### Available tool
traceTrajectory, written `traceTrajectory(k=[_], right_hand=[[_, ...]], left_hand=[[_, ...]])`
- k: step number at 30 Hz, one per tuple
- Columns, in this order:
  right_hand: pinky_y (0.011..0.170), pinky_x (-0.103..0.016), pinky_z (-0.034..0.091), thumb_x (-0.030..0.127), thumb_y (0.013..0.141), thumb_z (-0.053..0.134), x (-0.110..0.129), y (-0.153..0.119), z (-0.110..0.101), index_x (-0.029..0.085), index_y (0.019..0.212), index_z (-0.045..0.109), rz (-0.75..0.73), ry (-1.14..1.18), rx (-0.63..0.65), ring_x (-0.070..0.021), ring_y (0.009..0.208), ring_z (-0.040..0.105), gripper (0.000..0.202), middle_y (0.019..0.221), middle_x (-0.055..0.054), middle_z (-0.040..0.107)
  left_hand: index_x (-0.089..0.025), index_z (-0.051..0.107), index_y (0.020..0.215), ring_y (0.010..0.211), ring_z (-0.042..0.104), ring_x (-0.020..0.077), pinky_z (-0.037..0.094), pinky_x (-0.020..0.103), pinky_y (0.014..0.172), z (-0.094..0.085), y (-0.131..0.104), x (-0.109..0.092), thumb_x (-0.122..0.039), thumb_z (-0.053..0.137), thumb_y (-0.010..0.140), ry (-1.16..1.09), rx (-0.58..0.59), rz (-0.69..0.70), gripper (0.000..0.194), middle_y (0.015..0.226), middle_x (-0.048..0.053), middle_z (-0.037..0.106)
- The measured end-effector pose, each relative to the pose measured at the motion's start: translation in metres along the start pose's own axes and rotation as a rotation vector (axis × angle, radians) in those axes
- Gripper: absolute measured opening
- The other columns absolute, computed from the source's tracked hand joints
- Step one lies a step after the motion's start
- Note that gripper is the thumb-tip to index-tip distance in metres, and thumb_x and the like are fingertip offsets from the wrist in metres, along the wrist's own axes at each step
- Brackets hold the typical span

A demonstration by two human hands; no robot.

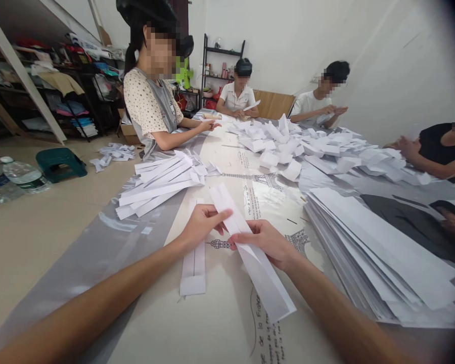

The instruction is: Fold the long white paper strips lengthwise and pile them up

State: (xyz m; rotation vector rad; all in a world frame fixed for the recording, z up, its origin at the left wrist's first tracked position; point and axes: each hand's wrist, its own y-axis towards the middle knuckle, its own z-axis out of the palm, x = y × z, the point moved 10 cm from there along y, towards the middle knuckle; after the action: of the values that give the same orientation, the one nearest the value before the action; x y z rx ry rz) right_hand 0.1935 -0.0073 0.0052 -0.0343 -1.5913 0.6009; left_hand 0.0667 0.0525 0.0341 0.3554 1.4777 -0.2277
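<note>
At the centre of the frame, the left hand (203,225) and right hand (267,240) each pinch one folded paper strip (263,273), both grips closed on it, thumbs on top. Another strip (193,284) lies on the surface (155,323) below the left hand; a paper stack (387,253) fills the lower right.

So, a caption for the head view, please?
Left hand and right hand hold a paper strip over a printed tablecloth.

The held strip (266,277) lies mid-frame between a strip pile (161,184) at left and a sheet stack (387,253) at lower right; behind the stack, a paper heap (318,146) covers the table (155,318).
</note>
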Motion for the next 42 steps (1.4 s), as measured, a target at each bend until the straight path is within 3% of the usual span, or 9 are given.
traceTrajectory(k=[3,9,13,19,22,26,29,35,42], right_hand=[[0.056,-0.028,0.051,0.043,0.078,0.084,0.001,-0.001,-0.004,0.02,0.091,0.078,0.004,0.026,-0.012,-0.0176,0.07,0.065,0.027,0.093,-0.008,0.075],[0.087,-0.039,0.063,0.055,0.086,0.076,0.012,-0.008,-0.012,0.025,0.138,0.06,0.005,0.144,0.016,-0.0263,0.101,0.074,0.062,0.117,-0.011,0.075],[0.089,-0.036,0.063,0.046,0.085,0.08,0.013,-0.009,-0.013,0.02,0.127,0.068,-0.003,0.088,0.058,-0.0239,0.101,0.073,0.051,0.126,-0.013,0.071],[0.084,-0.03,0.062,0.037,0.078,0.086,0.001,0.002,-0.021,0.014,0.103,0.076,0.001,0.085,0.03,-0.0164,0.085,0.071,0.035,0.111,-0.013,0.075],[0.084,-0.031,0.061,0.035,0.073,0.09,-0.001,0.002,-0.023,0.013,0.096,0.078,0.02,0.052,0.02,-0.018,0.086,0.072,0.034,0.106,-0.013,0.076],[0.077,-0.033,0.062,0.039,0.072,0.09,0.001,-0.003,-0.018,0.02,0.112,0.077,0.061,-0.033,0.069,-0.0265,0.102,0.072,0.046,0.114,-0.012,0.076],[0.07,-0.032,0.061,0.045,0.077,0.086,0.004,-0.005,-0.016,0.023,0.12,0.074,0.059,-0.019,0.087,-0.0262,0.099,0.072,0.051,0.112,-0.011,0.076],[0.07,-0.035,0.06,0.051,0.078,0.083,0.0,-0.004,-0.012,0.021,0.106,0.078,0.063,-0.009,0.042,-0.0241,0.085,0.072,0.041,0.102,-0.011,0.078],[0.068,-0.032,0.057,0.042,0.079,0.084,0.0,-0.001,-0.007,0.021,0.092,0.079,0.011,-0.022,0.028,-0.0215,0.082,0.071,0.026,0.092,-0.008,0.078]], left_hand=[[-0.014,0.075,0.065,0.052,0.061,0.0146,0.049,0.026,0.052,0.002,0.0,-0.001,-0.049,0.076,0.083,0.048,0.018,0.004,0.04,0.063,0.009,0.071],[-0.013,0.076,0.066,0.055,0.068,0.0187,0.053,0.027,0.055,-0.047,0.008,0.0,-0.044,0.079,0.078,-0.019,-0.278,0.035,0.034,0.062,0.009,0.072],[-0.011,0.076,0.068,0.056,0.069,0.0191,0.053,0.027,0.055,-0.065,0.013,0.005,-0.043,0.082,0.074,-0.057,-0.345,0.016,0.033,0.065,0.011,0.073],[-0.01,0.077,0.076,0.062,0.072,0.0191,0.053,0.025,0.056,-0.078,0.019,0.014,-0.044,0.085,0.071,-0.113,-0.367,-0.015,0.035,0.073,0.013,0.077],[-0.011,0.078,0.076,0.063,0.072,0.0192,0.054,0.025,0.058,-0.078,0.022,0.017,-0.047,0.086,0.07,-0.12,-0.341,-0.014,0.038,0.074,0.013,0.077],[-0.012,0.078,0.073,0.062,0.072,0.0196,0.055,0.026,0.057,-0.071,0.022,0.014,-0.049,0.086,0.071,-0.102,-0.293,0.004,0.038,0.073,0.013,0.077],[-0.013,0.078,0.07,0.061,0.071,0.0196,0.055,0.026,0.056,-0.055,0.019,0.005,-0.049,0.083,0.076,-0.053,-0.201,0.033,0.038,0.073,0.013,0.077],[-0.016,0.076,0.063,0.055,0.067,0.0176,0.054,0.027,0.054,-0.027,0.009,-0.016,-0.047,0.077,0.084,0.074,-0.079,0.084,0.037,0.064,0.009,0.073],[-0.015,0.077,0.066,0.057,0.068,0.0187,0.052,0.027,0.053,-0.022,0.01,-0.005,-0.049,0.081,0.08,0.027,-0.061,0.021,0.037,0.066,0.01,0.074]])
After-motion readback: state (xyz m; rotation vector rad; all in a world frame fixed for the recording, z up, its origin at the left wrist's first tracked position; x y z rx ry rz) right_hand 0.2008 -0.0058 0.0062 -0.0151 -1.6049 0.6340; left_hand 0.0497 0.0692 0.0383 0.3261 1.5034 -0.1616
